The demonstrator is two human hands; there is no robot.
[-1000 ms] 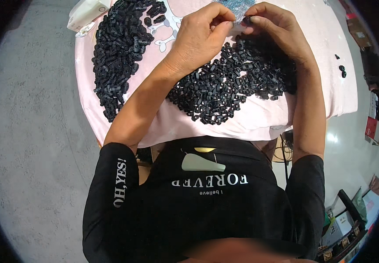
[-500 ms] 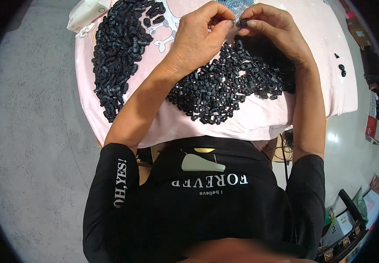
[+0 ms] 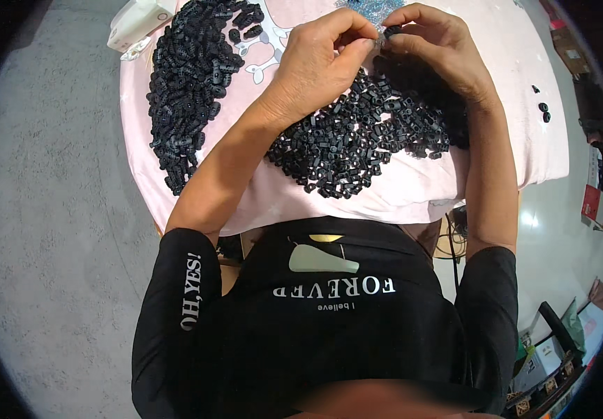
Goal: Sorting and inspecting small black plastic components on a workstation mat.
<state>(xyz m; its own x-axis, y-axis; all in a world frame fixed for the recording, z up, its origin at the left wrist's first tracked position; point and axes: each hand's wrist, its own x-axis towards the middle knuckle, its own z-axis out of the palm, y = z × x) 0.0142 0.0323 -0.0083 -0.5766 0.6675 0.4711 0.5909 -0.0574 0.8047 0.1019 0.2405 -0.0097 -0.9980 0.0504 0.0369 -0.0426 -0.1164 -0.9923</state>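
At the far side of the table my left hand (image 3: pixel 319 63) and my right hand (image 3: pixel 448 56) meet fingertip to fingertip. My right thumb and fingers pinch a small black plastic part (image 3: pixel 391 32), mostly covered by them. Thumb and forefinger of my left hand are closed against it; whatever tiny thing they hold is too small to make out. Just beyond the fingertips lies a heap of shiny, silvery-blue small pieces (image 3: pixel 378 8), which look like tiny springs. Below the hands spreads a pile of small black hollow plastic pieces (image 3: pixel 343 143). A darker black heap (image 3: pixel 423 84) lies in shadow under my right hand.
A long pile of black ribbed plastic parts (image 3: pixel 188 91) runs down the table's left side, beside a white box (image 3: pixel 137 24). A few loose black pieces (image 3: pixel 544 112) lie at the right on the pink cloth (image 3: pixel 511 70). Boxes and bags stand on the floor at right.
My fingertips have shifted slightly, the left ones a little lower and to the right. The black part is now more covered by my right fingers. The piles look the same.
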